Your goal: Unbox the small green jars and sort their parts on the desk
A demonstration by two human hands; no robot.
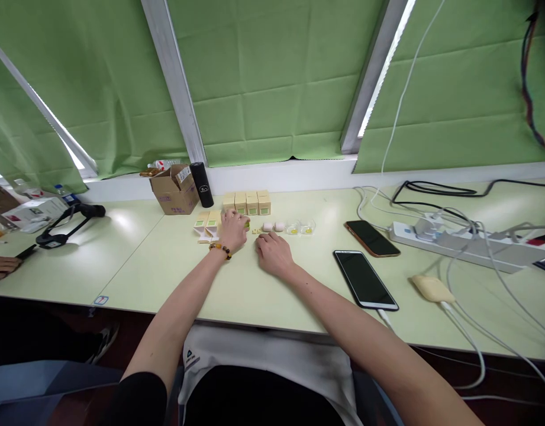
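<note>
My left hand point(234, 232), with a beaded bracelet point(222, 251) at the wrist, is closed at the far part of the table. A small green thing point(247, 224) shows at its fingertips; its kind is hidden. My right hand point(273, 254) rests on the table with curled fingers, and what they hold, if anything, is hidden. Small yellow pieces point(256, 231) lie just beyond it. Two pale pink cylinders point(273, 226) and two clear cups with yellow inside point(300, 228) follow to the right. Opened small boxes point(206, 224) stand left of my left hand, several closed small boxes point(252, 204) behind it.
A cardboard box point(174, 192) and black cylinder point(202, 184) stand at the back. Two phones point(372, 238), point(364, 278), a power strip point(458, 244), a cream charger point(432, 289) and cables lie right. At far left are a black device point(65, 228) and another person's hand point(1, 267).
</note>
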